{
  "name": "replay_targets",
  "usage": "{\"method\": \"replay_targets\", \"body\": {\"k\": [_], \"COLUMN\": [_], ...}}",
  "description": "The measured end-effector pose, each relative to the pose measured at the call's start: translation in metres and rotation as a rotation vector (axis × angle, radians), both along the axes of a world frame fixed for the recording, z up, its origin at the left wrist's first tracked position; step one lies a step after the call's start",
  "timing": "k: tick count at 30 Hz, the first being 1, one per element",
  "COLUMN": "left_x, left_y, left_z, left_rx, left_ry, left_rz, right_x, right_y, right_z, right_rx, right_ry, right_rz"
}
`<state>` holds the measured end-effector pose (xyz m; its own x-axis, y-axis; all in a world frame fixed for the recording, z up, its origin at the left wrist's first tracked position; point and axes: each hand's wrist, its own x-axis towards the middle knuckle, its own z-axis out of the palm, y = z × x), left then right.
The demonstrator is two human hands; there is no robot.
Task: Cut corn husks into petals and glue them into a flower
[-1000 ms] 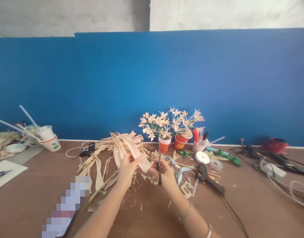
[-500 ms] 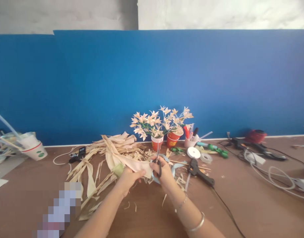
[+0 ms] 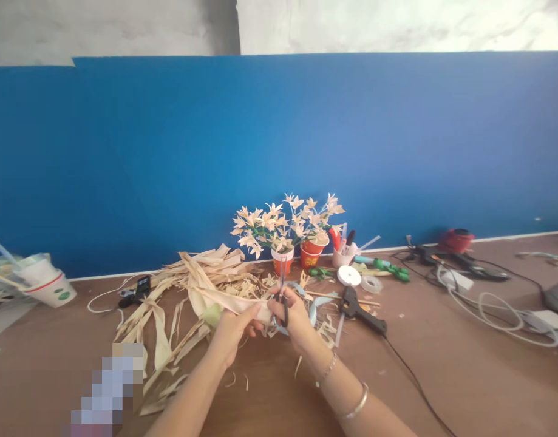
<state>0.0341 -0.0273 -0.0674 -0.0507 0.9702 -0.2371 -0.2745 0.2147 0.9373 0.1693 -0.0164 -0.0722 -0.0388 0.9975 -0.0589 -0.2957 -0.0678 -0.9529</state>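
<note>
A long pale husk strip [image 3: 237, 303] runs from the husk pile to my hands. My left hand [image 3: 233, 331] pinches it between thumb and fingers, near its right end. Scissors [image 3: 283, 291] with dark handles are in my right hand [image 3: 294, 318], blades pointing up and away, close beside that end of the strip. The heap of dried husks [image 3: 169, 285] spreads out on the left. Beyond my hands, pale flowers stand in a red and white cup [image 3: 283, 262] and a second red cup [image 3: 310, 254].
A black glue gun [image 3: 360, 311] with a trailing cord lies right of my right hand. Near it are a white spool [image 3: 349, 276], a tape roll [image 3: 371, 284] and green stems [image 3: 390, 268]. Cables lie farther right. A white cup [image 3: 55, 288] leans at the left. A blue partition [image 3: 279, 133] stands behind.
The view has turned slightly to the right, so things appear farther left. My hands are closer together around the strip's end, and both keep their hold.
</note>
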Motion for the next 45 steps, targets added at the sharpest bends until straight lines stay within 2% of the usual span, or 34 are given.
{"method": "replay_targets", "body": {"k": [3, 6, 8, 12, 22, 28, 35, 41, 45], "left_x": [-0.002, -0.005, -0.006, -0.006, 0.001, 0.0, -0.001, 0.005, 0.006], "left_y": [0.003, 0.008, 0.01, 0.008, 0.0, 0.002, 0.004, -0.001, -0.001], "left_z": [0.002, 0.004, 0.005, 0.005, 0.009, 0.008, 0.003, 0.0, -0.001], "left_rx": [-0.008, -0.014, -0.029, -0.074, -0.127, -0.108, -0.096, -0.11, -0.083], "left_ry": [-0.109, -0.286, -0.366, -0.411, -0.41, -0.45, -0.449, -0.371, -0.379], "left_rz": [0.178, 0.377, 0.434, 0.427, 0.352, 0.425, 0.537, 0.339, 0.374], "right_x": [-0.001, -0.003, -0.006, -0.012, -0.021, -0.021, -0.025, -0.023, -0.022], "right_y": [-0.001, -0.003, -0.005, -0.012, -0.019, -0.018, -0.019, -0.016, -0.015], "right_z": [-0.002, -0.006, -0.009, -0.014, -0.016, -0.025, -0.025, -0.022, -0.024], "right_rx": [0.052, 0.055, 0.058, 0.13, 0.12, 0.109, 0.081, 0.094, 0.085], "right_ry": [-0.06, -0.123, -0.191, -0.289, -0.204, -0.203, -0.251, -0.241, -0.244], "right_rz": [0.056, 0.176, 0.276, 0.404, 0.395, 0.357, 0.328, 0.303, 0.284]}}
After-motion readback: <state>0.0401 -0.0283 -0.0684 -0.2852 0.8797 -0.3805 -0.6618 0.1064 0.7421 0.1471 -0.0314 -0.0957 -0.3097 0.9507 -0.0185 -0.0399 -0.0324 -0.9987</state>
